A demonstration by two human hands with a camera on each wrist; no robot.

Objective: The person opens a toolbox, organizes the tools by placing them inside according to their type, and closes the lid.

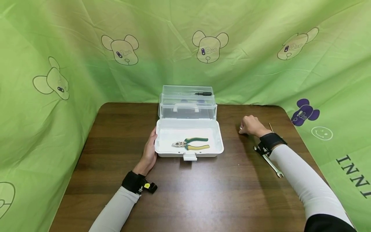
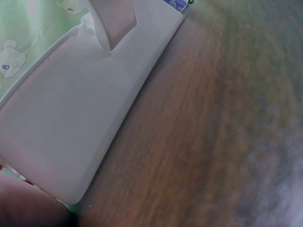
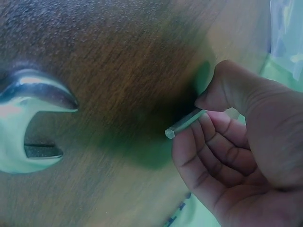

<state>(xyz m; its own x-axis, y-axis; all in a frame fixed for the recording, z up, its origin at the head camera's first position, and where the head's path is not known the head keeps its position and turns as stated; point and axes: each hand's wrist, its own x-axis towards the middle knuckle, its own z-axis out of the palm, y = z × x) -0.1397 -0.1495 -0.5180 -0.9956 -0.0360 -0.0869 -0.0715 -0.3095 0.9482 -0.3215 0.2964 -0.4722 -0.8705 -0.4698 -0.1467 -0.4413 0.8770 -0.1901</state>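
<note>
A white toolbox (image 1: 189,154) lies open on the table, its clear lid tipped back. My left hand (image 1: 149,149) rests along the box's left side with its fingers fairly straight. In the left wrist view, the box's white outer wall (image 2: 71,109) fills much of the picture. Inside the box lie pliers (image 1: 197,147) with green and yellow handles. To the right of the box, my right hand (image 1: 251,125) pinches a hex key (image 3: 183,124) between thumb and fingers, close over the table. Only its six-sided end shows; the hand hides the rest.
An open-ended wrench (image 1: 273,166) lies partly under the right forearm. A thin brass-coloured rod (image 1: 271,127) shows beyond the right wrist. A black-handled screwdriver (image 1: 204,93) lies in the clear upper section. Green printed cloth (image 1: 162,48) hangs behind and beside the brown table (image 1: 220,193).
</note>
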